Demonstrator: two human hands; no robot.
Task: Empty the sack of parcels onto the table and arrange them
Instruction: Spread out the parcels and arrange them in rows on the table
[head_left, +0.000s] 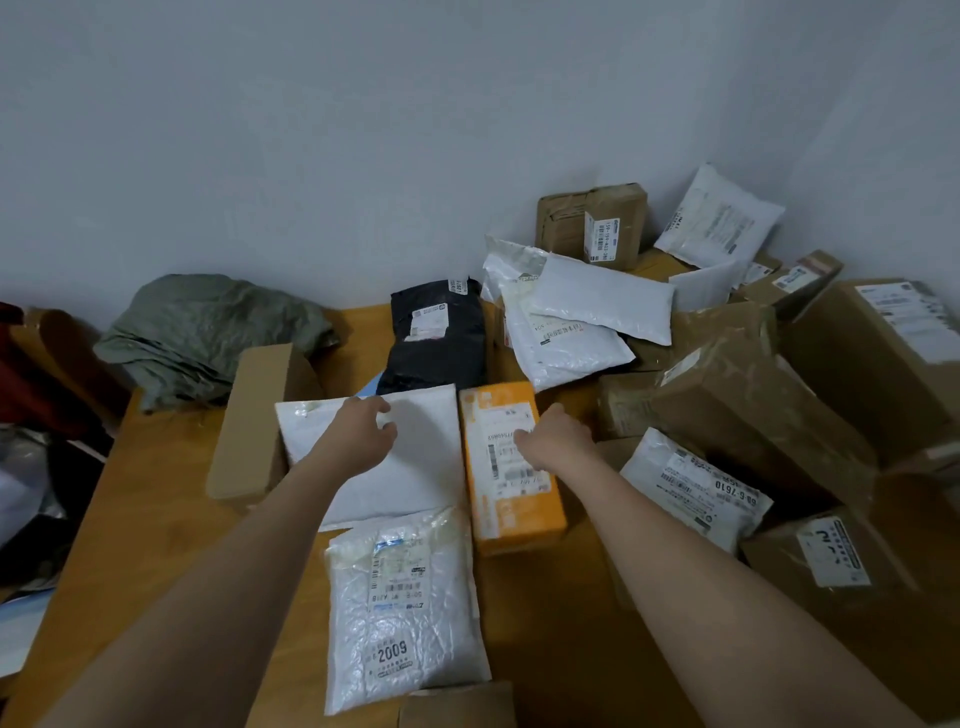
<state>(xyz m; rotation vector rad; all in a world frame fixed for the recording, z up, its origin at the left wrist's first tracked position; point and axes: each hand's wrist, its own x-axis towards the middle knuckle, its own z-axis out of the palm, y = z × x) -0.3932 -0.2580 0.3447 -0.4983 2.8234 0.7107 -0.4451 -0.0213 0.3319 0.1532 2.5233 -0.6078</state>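
Hands (363, 431) seemingly on parcels (511, 467)

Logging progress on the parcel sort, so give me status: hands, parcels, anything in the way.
Left hand open on the white mailer. Right hand on the orange box, grip unclear. Sack lies emptied by the wall. Unsorted pile crowds the right.

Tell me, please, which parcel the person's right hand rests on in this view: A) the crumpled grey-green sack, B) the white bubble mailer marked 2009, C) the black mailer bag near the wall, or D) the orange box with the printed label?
D: the right hand lies on top of the orange box, over its label, while the left hand is on the white padded mailer beside it.
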